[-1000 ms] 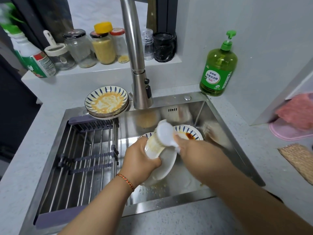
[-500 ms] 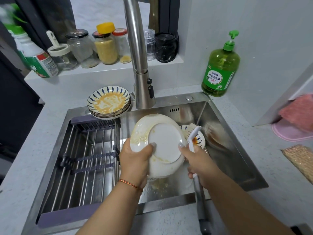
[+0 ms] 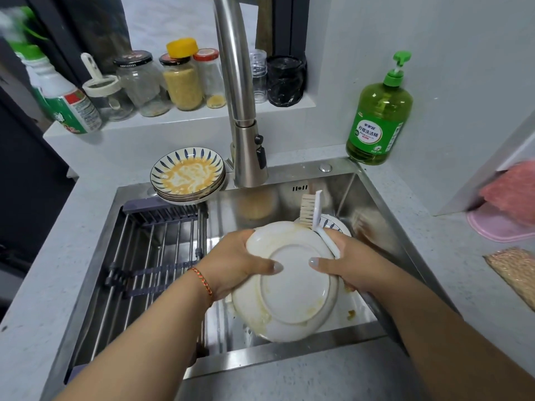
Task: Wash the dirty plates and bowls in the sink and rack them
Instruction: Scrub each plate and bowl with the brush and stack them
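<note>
I hold a white plate [image 3: 292, 296] over the steel sink [image 3: 376, 204], its underside turned toward me and smeared with yellow residue. My left hand [image 3: 237, 261] grips its left rim, thumb on the back. My right hand [image 3: 347, 264] grips the right rim, thumb on the back, and also holds a white dish brush [image 3: 314, 215] that sticks up behind the plate. Another blue-patterned dish [image 3: 333, 222] lies in the basin behind, mostly hidden. A stack of dirty blue-patterned plates [image 3: 188, 175] sits at the sink's back left corner. The metal rack [image 3: 150, 256] spans the sink's left half.
The tall faucet [image 3: 246, 140] hangs over the basin. A green dish soap bottle [image 3: 379, 117] stands at the back right. Jars [image 3: 182, 82] and a spray bottle [image 3: 63, 102] line the ledge. A pink cloth [image 3: 512, 195] and a scouring pad [image 3: 515, 270] lie on the right counter.
The plate was flipped from edge-on to underside facing me and lowered toward me. My right hand moved onto its right rim, the brush now pointing upward behind it.
</note>
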